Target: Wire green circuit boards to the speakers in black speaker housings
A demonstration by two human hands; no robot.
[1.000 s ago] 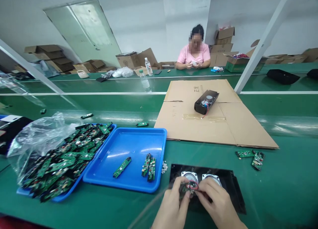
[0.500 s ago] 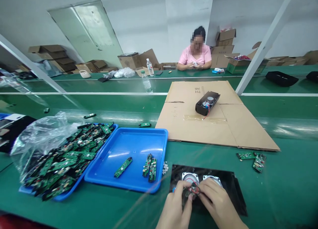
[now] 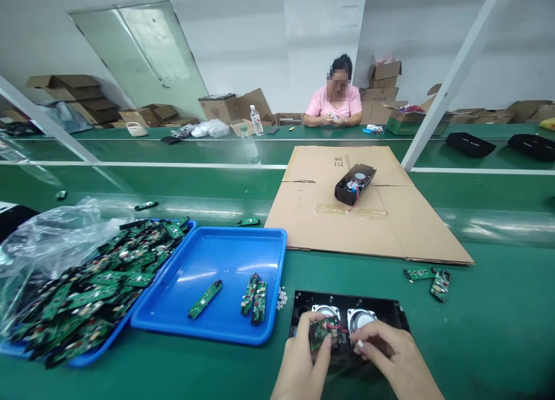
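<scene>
My left hand (image 3: 300,356) is closed on a green circuit board (image 3: 319,333), held tilted over a black speaker housing (image 3: 392,316). Red and dark wires (image 3: 335,326) run from the board toward the right. My right hand (image 3: 392,354) pinches a small white piece (image 3: 358,344) between thumb and forefinger; whether a wire is joined to it, I cannot tell. Below my hands the housing lies flat with its inside up, and two round speakers, a left one (image 3: 326,311) and a right one (image 3: 361,319), are set in it. My hands hide its front part.
A blue tray (image 3: 208,330) with several boards stands left, beside a heaped tray of boards (image 3: 113,290) under clear plastic. Small white bits (image 3: 281,297) lie nearby. A second housing (image 3: 354,184) rests on cardboard (image 3: 299,226). Loose boards (image 3: 441,284) lie right. A person (image 3: 333,102) sits opposite.
My hands have moved apart. The board in my left hand has turned to show its green face, and the white piece now shows in my right fingers. The view has shifted slightly.
</scene>
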